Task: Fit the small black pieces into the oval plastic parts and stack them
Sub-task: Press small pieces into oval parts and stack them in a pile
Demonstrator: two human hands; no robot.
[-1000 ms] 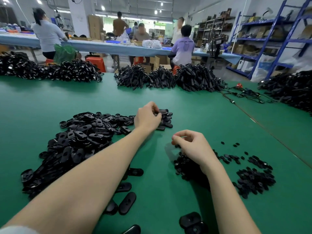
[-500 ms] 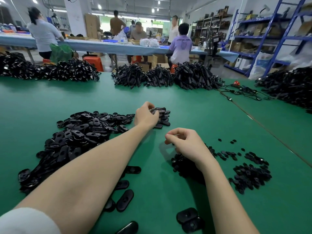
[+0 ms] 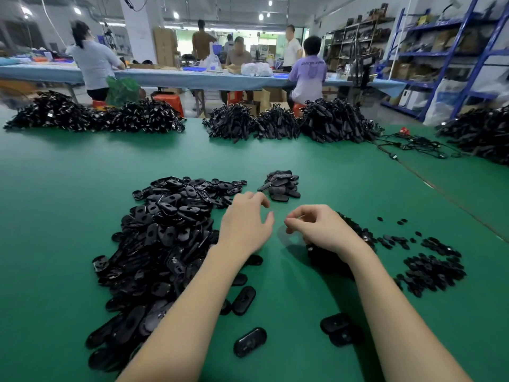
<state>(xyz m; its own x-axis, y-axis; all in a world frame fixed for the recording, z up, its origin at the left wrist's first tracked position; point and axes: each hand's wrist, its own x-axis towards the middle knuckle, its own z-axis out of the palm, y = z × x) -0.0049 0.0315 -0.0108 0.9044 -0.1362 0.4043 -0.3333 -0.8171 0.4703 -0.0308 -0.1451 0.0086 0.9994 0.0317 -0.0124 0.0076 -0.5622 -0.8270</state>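
Left hand (image 3: pixel 243 224) withdrew from stack (image 3: pixel 281 184); oval pile (image 3: pixel 165 230) alongside.

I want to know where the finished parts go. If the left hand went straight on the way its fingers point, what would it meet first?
Probably the small stack of oval parts just beyond the left hand; depth is unclear.

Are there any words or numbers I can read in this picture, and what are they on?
None can be read.
Purple shirt of the seated person: print on the back, too blurred.
Cardboard boxes on the blue shelves: markings too small.
Oval plastic parts: no readable lettering.
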